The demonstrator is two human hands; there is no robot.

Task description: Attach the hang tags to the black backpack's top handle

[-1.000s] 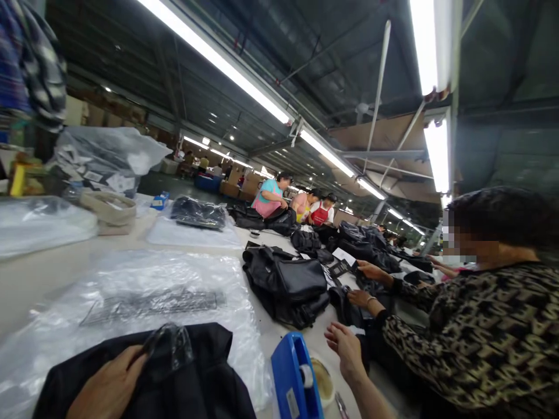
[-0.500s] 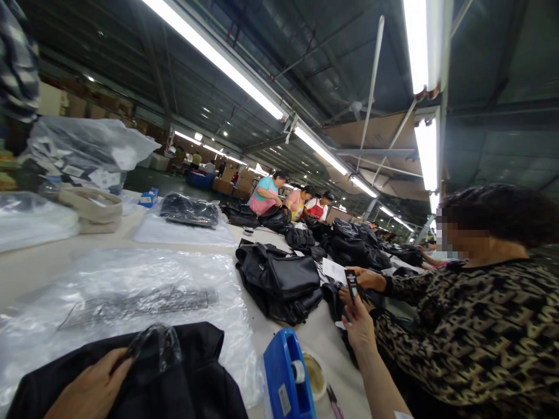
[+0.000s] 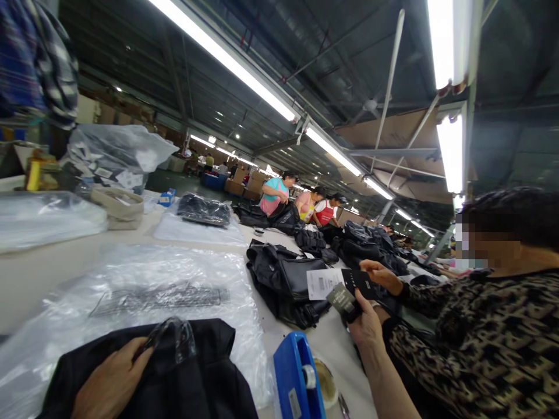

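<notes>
Tagging step: right hand is closed around a bundle of hang tags, raised over the table beside a co-worker. Left hand lies flat and open on the black garment, gripping nothing. Next move probably calls for bringing 1 tag down onto that garment.

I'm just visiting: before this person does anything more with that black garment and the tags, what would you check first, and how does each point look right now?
1. Left hand flat on the black garment: ok.
2. Right hand grips the dark hang tags: ok.
3. White barcode tag faces the camera, readable side up: ok.
4. Co-worker's hand is at the same tags; whether it grips them: cannot tell.
5. Blue tape dispenser stands between the two hands: ok.
6. Clear plastic bag lies spread behind the garment: ok.
</notes>
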